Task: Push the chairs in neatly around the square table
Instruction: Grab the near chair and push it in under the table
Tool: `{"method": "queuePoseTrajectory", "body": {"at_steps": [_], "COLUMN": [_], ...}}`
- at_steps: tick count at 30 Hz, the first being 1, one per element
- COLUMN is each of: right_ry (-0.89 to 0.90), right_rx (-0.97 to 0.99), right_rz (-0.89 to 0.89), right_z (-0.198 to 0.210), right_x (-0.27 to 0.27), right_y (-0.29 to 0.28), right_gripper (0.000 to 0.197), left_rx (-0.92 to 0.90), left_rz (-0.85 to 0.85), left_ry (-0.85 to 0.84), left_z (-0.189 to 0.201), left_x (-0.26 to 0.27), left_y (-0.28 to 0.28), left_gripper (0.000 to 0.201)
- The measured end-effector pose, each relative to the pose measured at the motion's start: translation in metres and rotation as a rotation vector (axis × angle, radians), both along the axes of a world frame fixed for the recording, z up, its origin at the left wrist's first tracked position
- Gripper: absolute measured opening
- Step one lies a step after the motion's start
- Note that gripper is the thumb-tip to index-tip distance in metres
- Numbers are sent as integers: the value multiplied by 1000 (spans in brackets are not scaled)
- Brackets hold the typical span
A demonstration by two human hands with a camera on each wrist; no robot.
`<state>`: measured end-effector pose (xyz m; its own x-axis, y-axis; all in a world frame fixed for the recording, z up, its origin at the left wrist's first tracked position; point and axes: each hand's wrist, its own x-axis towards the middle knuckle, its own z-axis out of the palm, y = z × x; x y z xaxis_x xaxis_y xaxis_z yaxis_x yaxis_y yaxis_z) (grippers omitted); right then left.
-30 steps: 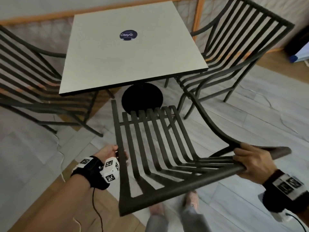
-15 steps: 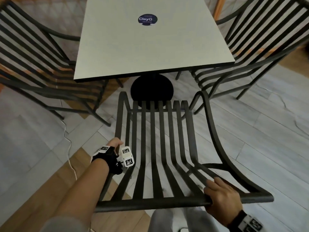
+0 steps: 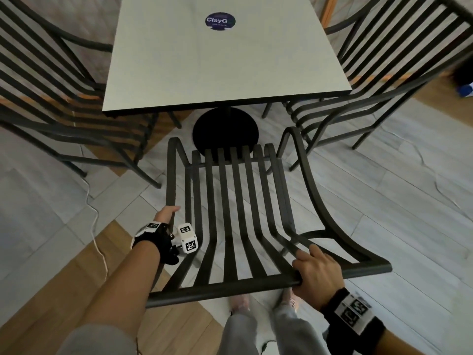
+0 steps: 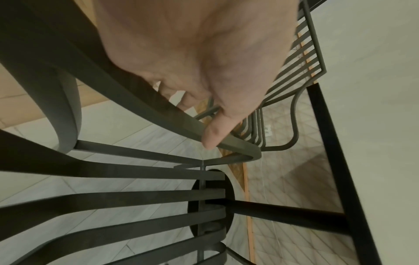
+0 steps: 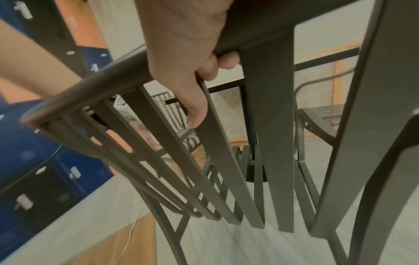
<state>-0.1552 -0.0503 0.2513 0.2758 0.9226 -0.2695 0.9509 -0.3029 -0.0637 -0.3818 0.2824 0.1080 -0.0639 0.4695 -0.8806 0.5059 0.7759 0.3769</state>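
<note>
So that the chair (image 3: 235,213) steers squarely toward the table (image 3: 179,80), both hands grasp it. The left hand (image 3: 166,213) curls round an armrest; the right hand (image 3: 317,275) clenches its top rail.

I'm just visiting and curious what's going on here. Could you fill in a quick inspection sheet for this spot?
Surface: square table top, pale, bare except a round ClayG sticker.
Job's things: near chair squarely facing the table, seat front short of its edge; left chair and right chair at the sides.
Clutter: nothing seen.
Hands: left hand grips the near chair's left armrest; right hand grips its top rail.
Cables: white cable on the floor at left.
Surroundings: grey and wood floor, blue lockers.
</note>
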Motion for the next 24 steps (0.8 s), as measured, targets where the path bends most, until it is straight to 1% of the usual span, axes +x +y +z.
{"method": "queuePoseTrajectory", "body": {"at_steps": [2,4,5,7,9,11,13,15,16,18,19,20,21,22,24], "right_ry": [30,41,39,50,81,79,57,24,6,-27,-41,-51,-58,-61,-58], "right_rx": [-32,-19,-9,-9,-10,-13,-48,-53,-51,-55,-50,-42,-34,-29,-24], "right_rz": [-75,-116,-123,-134,-158,-171,-150,-106,-91,-84,-93,-108,-126,-140,-152], "right_z": [4,6,7,10,14,18,20,22,22,23,23,22,21,20,16], "right_x": [0,2,3,5,8,13,21,31,36,47,52,56,60,63,68], "right_y": [8,18,24,37,52,68,87,106,114,130,138,145,151,157,168], "right_gripper": [31,28,25,15,15,19,18,14,13,13,14,15,17,18,22], "left_rx": [13,105,165,285,375,365,275,187,189,267,309,343,367,396,472], "left_rz": [-103,-284,-393,-593,-790,-1001,-1143,-1176,-1173,-1152,-1141,-1147,-1159,-1177,-1213], "left_ry": [29,58,68,64,70,84,54,15,10,38,47,44,49,62,115], "left_z": [45,80,99,129,153,169,177,179,176,168,163,160,156,154,155], "left_x": [16,31,38,47,50,51,53,55,56,56,56,56,56,56,55], "left_y": [-9,-11,-11,-12,-16,-25,-34,-42,-43,-39,-33,-28,-22,-16,-11], "left_gripper": [74,62,60,60,62,65,72,83,91,109,114,114,106,90,47]}}
